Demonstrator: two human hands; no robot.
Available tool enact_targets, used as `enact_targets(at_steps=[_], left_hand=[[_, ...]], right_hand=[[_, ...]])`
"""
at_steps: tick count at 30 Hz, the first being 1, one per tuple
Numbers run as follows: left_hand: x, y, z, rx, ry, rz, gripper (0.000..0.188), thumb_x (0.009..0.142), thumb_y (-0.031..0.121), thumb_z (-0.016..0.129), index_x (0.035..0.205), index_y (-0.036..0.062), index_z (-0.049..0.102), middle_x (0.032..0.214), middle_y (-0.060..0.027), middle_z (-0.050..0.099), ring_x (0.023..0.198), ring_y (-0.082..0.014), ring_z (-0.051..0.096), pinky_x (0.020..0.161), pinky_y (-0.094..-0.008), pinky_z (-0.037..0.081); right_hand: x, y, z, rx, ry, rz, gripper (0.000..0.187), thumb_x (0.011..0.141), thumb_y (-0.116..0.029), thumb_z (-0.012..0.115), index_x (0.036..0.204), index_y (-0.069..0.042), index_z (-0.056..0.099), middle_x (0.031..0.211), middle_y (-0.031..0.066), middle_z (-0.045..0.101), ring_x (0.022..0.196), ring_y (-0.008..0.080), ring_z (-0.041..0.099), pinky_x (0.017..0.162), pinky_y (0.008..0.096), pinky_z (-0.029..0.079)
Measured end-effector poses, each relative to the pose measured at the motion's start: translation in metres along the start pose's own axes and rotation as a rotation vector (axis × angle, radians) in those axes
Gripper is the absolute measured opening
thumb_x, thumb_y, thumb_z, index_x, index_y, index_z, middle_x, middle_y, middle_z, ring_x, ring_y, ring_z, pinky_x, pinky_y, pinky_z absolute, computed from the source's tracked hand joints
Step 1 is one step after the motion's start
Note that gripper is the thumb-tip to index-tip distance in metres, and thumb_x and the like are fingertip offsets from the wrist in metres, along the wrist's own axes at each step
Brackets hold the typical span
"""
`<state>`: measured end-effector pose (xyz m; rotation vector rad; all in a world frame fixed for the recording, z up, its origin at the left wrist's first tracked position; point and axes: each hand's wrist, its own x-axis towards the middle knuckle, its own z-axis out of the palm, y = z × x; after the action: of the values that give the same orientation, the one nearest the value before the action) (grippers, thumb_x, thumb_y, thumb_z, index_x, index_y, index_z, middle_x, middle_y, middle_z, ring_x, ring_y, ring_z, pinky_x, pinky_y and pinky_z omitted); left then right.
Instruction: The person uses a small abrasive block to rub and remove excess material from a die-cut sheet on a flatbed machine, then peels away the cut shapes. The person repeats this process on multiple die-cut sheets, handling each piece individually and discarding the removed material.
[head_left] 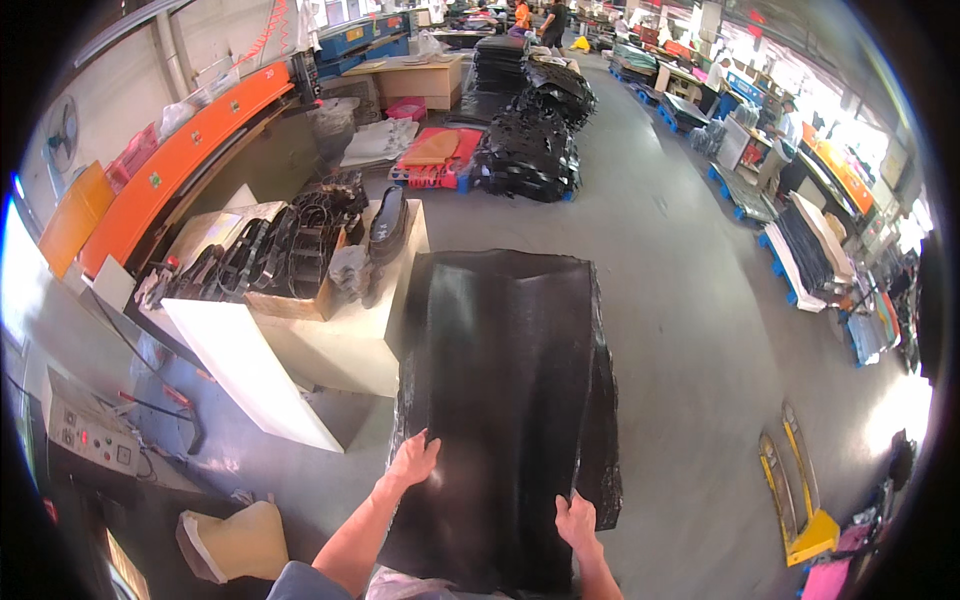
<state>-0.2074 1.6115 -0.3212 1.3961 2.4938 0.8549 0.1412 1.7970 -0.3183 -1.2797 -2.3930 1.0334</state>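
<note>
A large, glossy black rubber sheet (500,400) lies in front of me over more dark sheets, whose edges (602,440) stick out on the right. My left hand (414,461) is closed on the sheet near its left side, the thumb uppermost. Lower down on the other side, my right hand (576,520) pinches the sheet's right edge. The sheet's near end reaches down toward my body. Fingers under the material are hidden in both hands.
Left of the sheets, a pale worktable (385,345) bears black sole-shaped cutters (300,240) and a dark sole (388,225). A white board (255,375) leans there. Black sheet stacks (530,150) stand ahead; a yellow pallet jack (800,500) is at right. People work far off.
</note>
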Motion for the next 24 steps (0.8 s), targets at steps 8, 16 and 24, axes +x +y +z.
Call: enact_targets(at_steps=[8,16,24], left_hand=[[-0.037,0.080,-0.065,-0.308,-0.013,-0.286,0.048,0.107,0.029,0.061,0.139,-0.0071,0.062,0.105,-0.0356,0.072,0.106,-0.0530,0.070,0.089,-0.0548,0.058],[-0.106,0.080,-0.137,-0.353,0.123,-0.211,0.045,0.107,0.024,0.061,0.135,-0.0110,0.062,0.094,-0.0358,0.071,0.098,-0.0538,0.070,0.085,-0.0548,0.057],[-0.220,0.058,-0.218,-0.457,0.262,-0.180,0.020,0.106,0.009,0.059,0.122,-0.0021,0.064,0.083,-0.0302,0.066,0.077,-0.0517,0.066,0.068,-0.0517,0.053]], right_hand=[[-0.045,-0.049,-0.043,-0.031,0.097,-0.142,0.023,0.103,-0.019,0.068,0.111,0.002,0.069,0.089,0.0301,0.072,0.085,0.0530,0.070,0.072,0.0579,0.055],[-0.092,-0.108,-0.036,-0.025,0.135,-0.240,0.025,0.105,-0.019,0.067,0.093,0.003,0.066,0.081,0.0276,0.069,0.077,0.0512,0.068,0.066,0.0544,0.053],[-0.144,-0.192,0.011,-0.016,0.028,-0.299,0.029,0.107,-0.024,0.063,0.098,0.003,0.069,0.086,0.0279,0.070,0.083,0.0504,0.070,0.072,0.0533,0.055]])
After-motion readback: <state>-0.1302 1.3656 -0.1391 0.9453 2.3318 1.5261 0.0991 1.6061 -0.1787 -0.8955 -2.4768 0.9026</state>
